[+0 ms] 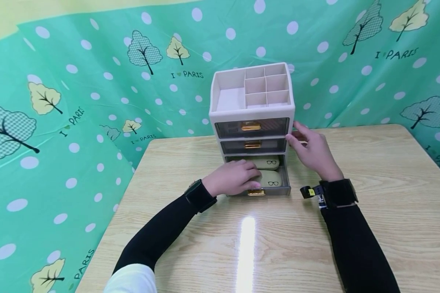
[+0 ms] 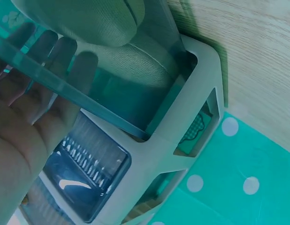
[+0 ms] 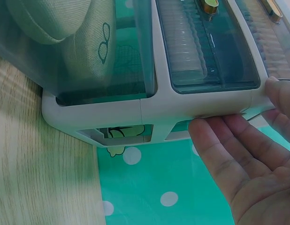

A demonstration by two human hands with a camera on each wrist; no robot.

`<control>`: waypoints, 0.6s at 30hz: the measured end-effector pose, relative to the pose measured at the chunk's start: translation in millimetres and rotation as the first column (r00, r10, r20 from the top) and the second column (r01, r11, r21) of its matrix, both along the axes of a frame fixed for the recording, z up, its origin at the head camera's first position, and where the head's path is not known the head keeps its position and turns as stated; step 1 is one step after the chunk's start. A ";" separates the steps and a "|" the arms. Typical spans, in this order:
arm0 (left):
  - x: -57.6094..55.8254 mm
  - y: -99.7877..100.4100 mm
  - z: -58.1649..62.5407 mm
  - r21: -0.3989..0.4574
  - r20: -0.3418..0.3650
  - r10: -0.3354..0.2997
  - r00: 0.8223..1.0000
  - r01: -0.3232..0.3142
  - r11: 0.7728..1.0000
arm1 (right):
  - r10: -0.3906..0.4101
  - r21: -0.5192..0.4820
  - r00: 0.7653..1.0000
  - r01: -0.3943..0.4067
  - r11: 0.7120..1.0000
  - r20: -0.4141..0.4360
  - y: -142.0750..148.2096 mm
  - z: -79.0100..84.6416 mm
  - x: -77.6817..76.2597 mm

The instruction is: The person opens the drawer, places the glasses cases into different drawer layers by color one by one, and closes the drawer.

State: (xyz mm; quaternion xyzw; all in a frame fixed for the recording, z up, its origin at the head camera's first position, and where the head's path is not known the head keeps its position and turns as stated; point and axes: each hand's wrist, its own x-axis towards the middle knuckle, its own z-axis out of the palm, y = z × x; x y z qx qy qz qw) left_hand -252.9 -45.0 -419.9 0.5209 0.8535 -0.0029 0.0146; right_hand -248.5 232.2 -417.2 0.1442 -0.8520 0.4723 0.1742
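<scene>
A white drawer organizer (image 1: 227, 115) stands on the table with its smoky see-through bottom drawer (image 1: 280, 191) pulled out. Two pale green glasses cases lie inside, a front case (image 1: 271, 178) and a rear case (image 1: 269, 163), each printed with a small pair of glasses. My left hand (image 1: 232, 178) reaches over the drawer's left side, its fingers inside by the front case. In the left wrist view those fingers (image 2: 81, 75) look fairly straight behind the clear drawer wall. At the organizer's right side my right hand (image 1: 314, 153) holds the front corner, thumb at the front edge and fingers against the side.
Two upper drawers with gold handles, the top handle (image 1: 251, 126) among them, are closed. The organizer's top has several open compartments (image 1: 255, 85). A wood-grain table (image 1: 190, 244) runs beneath, and a green dotted cloth (image 1: 168, 101) hangs behind and at the left.
</scene>
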 end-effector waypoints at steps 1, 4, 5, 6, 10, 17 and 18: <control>2.4 0.1 0.0 0.005 -0.024 0.002 1.000 -0.002 1.000 | 0.000 0.000 1.000 0.000 1.000 0.001 0.0 -0.4 0.0; 10.3 0.5 0.1 0.048 -0.124 -0.017 0.992 0.024 0.999 | 0.000 0.002 1.000 0.000 1.000 -0.001 0.1 -1.2 -0.5; 13.7 0.9 0.9 0.070 -0.161 -0.034 0.986 0.045 0.996 | 0.000 0.003 1.000 0.000 1.000 -0.002 0.0 -1.2 -0.7; 17.1 1.2 1.4 0.092 -0.199 -0.051 0.979 0.070 0.993 | -0.001 0.006 1.000 0.001 1.000 -0.003 -0.1 -1.1 -0.8; 32.8 4.2 2.6 0.150 -0.357 -0.126 0.926 0.190 0.970 | -0.005 0.015 1.000 0.005 1.000 -0.006 -0.1 -1.4 -1.2; 56.7 8.5 0.4 0.106 -0.571 -0.150 0.807 0.254 0.961 | -0.010 0.007 1.000 0.010 1.000 0.000 0.1 -1.8 -0.9; 58.9 8.8 -1.5 0.092 -0.598 -0.152 0.787 0.256 0.962 | -0.011 0.008 1.000 0.011 1.000 0.001 0.2 -1.8 -0.8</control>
